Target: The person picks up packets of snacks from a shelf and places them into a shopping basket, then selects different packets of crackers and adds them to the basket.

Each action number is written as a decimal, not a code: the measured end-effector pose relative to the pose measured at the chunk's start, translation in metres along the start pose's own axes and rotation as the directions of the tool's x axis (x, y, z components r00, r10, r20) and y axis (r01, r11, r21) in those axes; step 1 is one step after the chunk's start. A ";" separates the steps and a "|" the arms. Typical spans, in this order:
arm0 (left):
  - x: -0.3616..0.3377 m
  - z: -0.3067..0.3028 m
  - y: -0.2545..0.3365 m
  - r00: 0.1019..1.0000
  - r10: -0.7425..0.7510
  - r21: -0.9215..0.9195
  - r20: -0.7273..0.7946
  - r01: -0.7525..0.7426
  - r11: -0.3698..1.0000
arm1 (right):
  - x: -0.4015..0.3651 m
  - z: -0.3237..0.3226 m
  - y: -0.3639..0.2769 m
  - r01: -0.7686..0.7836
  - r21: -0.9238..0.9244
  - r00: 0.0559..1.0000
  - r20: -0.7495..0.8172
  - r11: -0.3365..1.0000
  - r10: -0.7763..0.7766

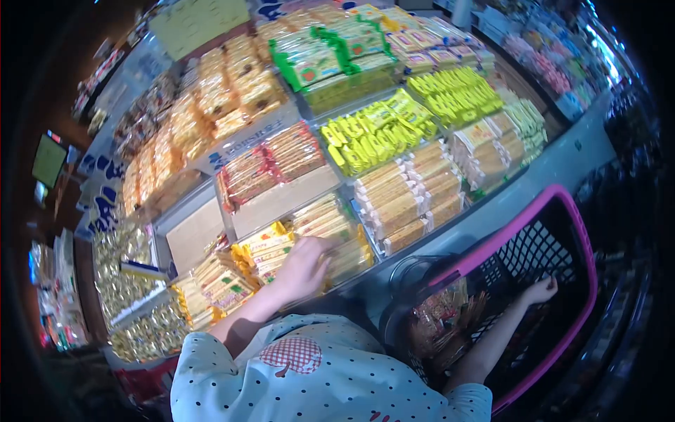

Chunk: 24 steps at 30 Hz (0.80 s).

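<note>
My left hand (pixel 304 267) reaches over the front row of the display, its fingers curled at a clear packet of stick biscuits (pixel 346 261) that looks blurred. Just left of it lie more stick biscuit packets with yellow wrapper ends (pixel 266 252). My right hand (pixel 541 290) is closed like a fist above the black mesh shopping basket (pixel 517 250), and nothing shows in it. The right forearm passes inside the basket's pink handle (pixel 578 225). Down in the basket lie reddish clear-wrapped snack packets (pixel 439 316), partly in shadow.
Behind are red-edged stick packets (pixel 271 163), yellow-green packets (pixel 380 130), tan stick packs (pixel 411 193) and green-edged packs (pixel 330 56). Gold-wrapped pieces (pixel 126 271) fill the left bins. The display's front edge (pixel 450 243) runs between me and the goods.
</note>
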State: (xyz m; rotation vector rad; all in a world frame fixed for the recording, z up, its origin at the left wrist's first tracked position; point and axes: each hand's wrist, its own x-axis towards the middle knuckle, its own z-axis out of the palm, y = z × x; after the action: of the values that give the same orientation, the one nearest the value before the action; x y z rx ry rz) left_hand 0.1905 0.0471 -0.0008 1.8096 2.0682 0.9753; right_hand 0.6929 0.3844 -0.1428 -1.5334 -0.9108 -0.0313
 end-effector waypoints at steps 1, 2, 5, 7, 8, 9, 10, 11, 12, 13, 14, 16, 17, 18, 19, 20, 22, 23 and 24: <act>-0.005 -0.009 -0.009 0.999 -0.022 0.034 -0.039 0.023 0.999 | 0.008 0.001 -0.050 0.018 0.058 0.998 -0.063 0.998 -0.014; -0.010 -0.018 -0.020 0.996 -0.042 0.068 -0.077 0.047 0.997 | 0.008 -0.003 -0.107 0.031 0.165 0.998 -0.067 0.986 -0.020; -0.023 -0.042 -0.050 0.979 -0.087 0.143 -0.184 0.114 0.983 | -0.009 -0.007 -0.240 0.046 0.549 0.998 0.013 0.835 -0.063; -0.032 -0.057 -0.075 0.968 -0.116 0.192 -0.221 0.160 0.968 | -0.047 -0.008 -0.313 0.109 0.630 0.970 0.102 0.769 -0.221; -0.035 -0.067 -0.083 0.965 -0.121 0.179 -0.231 0.165 0.970 | -0.069 -0.009 -0.344 0.162 0.634 0.933 0.151 0.756 -0.326; -0.034 -0.076 -0.092 0.959 -0.139 0.200 -0.247 0.191 0.961 | -0.093 -0.010 -0.374 0.180 0.675 0.859 0.246 0.715 -0.449; -0.034 -0.086 -0.101 0.954 -0.156 0.220 -0.258 0.215 0.952 | -0.119 -0.009 -0.398 0.137 0.684 0.792 0.359 0.717 -0.494; -0.033 -0.091 -0.113 0.950 -0.174 0.247 -0.259 0.239 0.939 | -0.142 -0.007 -0.418 0.194 0.668 0.653 0.458 0.718 -0.603; -0.031 -0.097 -0.122 0.949 -0.176 0.232 -0.261 0.239 0.943 | -0.166 -0.006 -0.443 0.269 0.688 0.435 0.538 0.674 -0.722; -0.028 -0.102 -0.131 0.942 -0.187 0.259 -0.277 0.261 0.930 | -0.189 -0.009 -0.474 0.417 0.657 0.180 0.618 0.629 -0.765; -0.026 -0.106 -0.140 0.935 -0.199 0.285 -0.294 0.285 0.915 | -0.212 -0.001 -0.488 0.495 0.694 -0.036 0.617 0.523 -0.786; -0.021 -0.109 -0.157 0.934 -0.238 0.259 -0.265 0.307 0.916 | -0.258 0.020 -0.506 0.566 0.789 -0.396 0.513 0.237 -0.762; -0.018 -0.108 -0.164 0.938 -0.219 0.301 -0.267 0.297 0.906 | -0.281 0.030 -0.508 0.577 0.787 -0.487 0.545 0.217 -0.682; -0.016 -0.108 -0.172 0.942 -0.200 0.344 -0.269 0.288 0.894 | -0.304 0.042 -0.506 0.585 0.787 -0.568 0.570 0.196 -0.593; -0.014 -0.105 -0.181 0.945 -0.161 0.411 -0.285 0.272 0.870 | -0.325 0.056 -0.500 0.610 0.774 -0.600 0.591 0.169 -0.540; -0.012 -0.103 -0.188 0.944 -0.163 0.407 -0.285 0.274 0.872 | -0.346 0.070 -0.490 0.633 0.761 -0.626 0.612 0.144 -0.483; -0.009 -0.101 -0.198 0.957 -0.209 0.424 -0.201 0.278 0.862 | -0.385 0.102 -0.463 0.674 0.739 -0.625 0.572 0.002 -0.531; -0.009 -0.099 -0.201 0.960 -0.159 0.468 -0.232 0.253 0.847 | -0.402 0.112 -0.452 0.678 0.735 -0.620 0.574 0.003 -0.535; -0.009 -0.100 -0.200 0.961 -0.150 0.470 -0.232 0.246 0.848 | -0.418 0.119 -0.442 0.688 0.723 -0.620 0.547 -0.055 -0.563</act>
State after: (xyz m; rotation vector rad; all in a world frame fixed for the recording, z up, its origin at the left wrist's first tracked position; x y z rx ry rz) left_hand -0.0229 0.0018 -0.0491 1.7060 2.7643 0.6096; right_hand 0.1071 0.2246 -0.0175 -0.1424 -3.0938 -0.3939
